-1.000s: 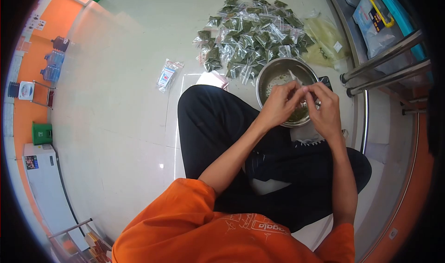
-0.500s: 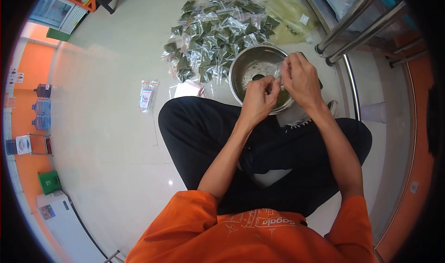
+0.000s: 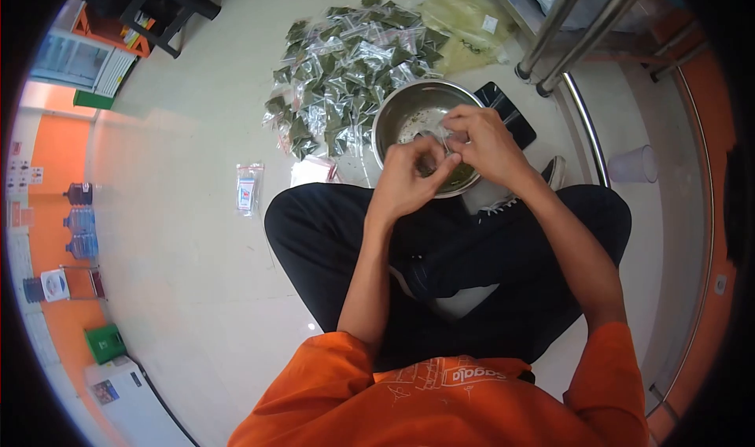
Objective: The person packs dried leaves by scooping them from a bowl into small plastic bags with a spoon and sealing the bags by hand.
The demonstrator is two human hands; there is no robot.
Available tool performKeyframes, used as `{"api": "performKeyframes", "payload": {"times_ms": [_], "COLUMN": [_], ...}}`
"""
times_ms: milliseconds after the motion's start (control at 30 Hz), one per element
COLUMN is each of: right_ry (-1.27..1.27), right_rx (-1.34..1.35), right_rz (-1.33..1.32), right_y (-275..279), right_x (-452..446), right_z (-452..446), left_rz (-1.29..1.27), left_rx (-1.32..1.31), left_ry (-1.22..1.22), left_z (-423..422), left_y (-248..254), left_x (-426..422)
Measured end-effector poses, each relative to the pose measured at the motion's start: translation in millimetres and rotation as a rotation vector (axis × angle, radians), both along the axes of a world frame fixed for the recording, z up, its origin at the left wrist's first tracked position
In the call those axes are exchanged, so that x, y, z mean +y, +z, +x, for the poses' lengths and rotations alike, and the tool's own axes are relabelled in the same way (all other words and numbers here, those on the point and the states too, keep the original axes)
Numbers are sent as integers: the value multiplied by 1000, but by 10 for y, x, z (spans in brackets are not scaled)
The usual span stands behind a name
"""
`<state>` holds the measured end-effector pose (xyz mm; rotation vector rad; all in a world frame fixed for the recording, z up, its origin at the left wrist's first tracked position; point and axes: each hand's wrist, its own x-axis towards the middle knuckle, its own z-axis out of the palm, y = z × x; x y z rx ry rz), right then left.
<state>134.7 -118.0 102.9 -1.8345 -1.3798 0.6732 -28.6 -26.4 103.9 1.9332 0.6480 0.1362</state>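
My left hand [image 3: 403, 181] and my right hand [image 3: 489, 146] meet over a steel bowl [image 3: 429, 95] on the floor in front of my crossed legs. Between their pinched fingers is a small clear plastic bag [image 3: 446, 142], mostly covered by the fingers. Green crumbly stuff [image 3: 460, 181] lies in the bowl's near part, with bits scattered on its bottom. Beyond the bowl's left side spreads a big pile of clear zip bags [image 3: 346, 69] with dark green contents. Flat bags [image 3: 314, 170] lie by my left knee.
A black flat object [image 3: 510, 116] lies right of the bowl. Behind is a yellowish plastic bag [image 3: 464, 22]. A labelled packet [image 3: 247, 189] lies on the left floor. Metal rack legs [image 3: 562, 38] and a whitish cup [image 3: 634, 164] stand on the right.
My view has shifted slightly. My hands have moved left and closer together over the bowl, and the black flat object now shows more fully beside it.
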Motion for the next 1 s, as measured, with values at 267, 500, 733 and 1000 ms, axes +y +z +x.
{"api": "performKeyframes", "payload": {"times_ms": [267, 500, 733, 1000], "right_ry": [28, -31, -17, 296], "right_rx": [31, 19, 491, -577], "right_rz": [188, 114, 82, -414], "right_y": [-99, -165, 8, -749], "right_x": [21, -9, 74, 37], "right_z": [-226, -211, 289, 408], "left_rz": [796, 843, 417, -61], "left_rx": [-385, -448, -359, 52], "left_ry": [117, 119, 510, 730], "left_z": [81, 91, 56, 31], "left_y": [-344, -349, -298, -615], "left_x": [34, 69, 234, 529]}}
